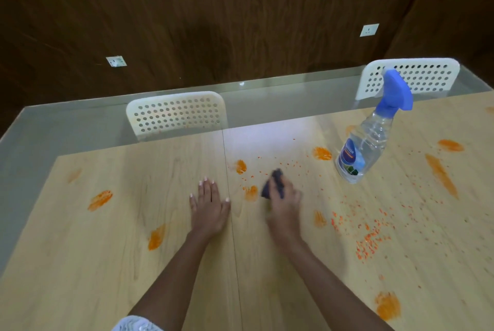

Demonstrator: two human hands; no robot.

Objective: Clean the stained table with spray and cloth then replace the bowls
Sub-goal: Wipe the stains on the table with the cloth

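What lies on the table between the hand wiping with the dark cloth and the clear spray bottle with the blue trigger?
Head view: scattered orange specks and one orange smear between right hand and spray bottle.

The scene is evenly and moderately lit from above. A bright white glare patch sits on the glossy surface [267,130] near its far middle, washing out the wood grain there. The dark wood-panelled wall [240,10] behind stays dim. Shadows are soft and faint. The right hand [284,202] and the dark cloth [274,185] it holds are smeared by motion blur, while the left hand [208,207] is sharp. Wide-angle distortion bends the surface's edges and tilts the spray bottle [371,138].
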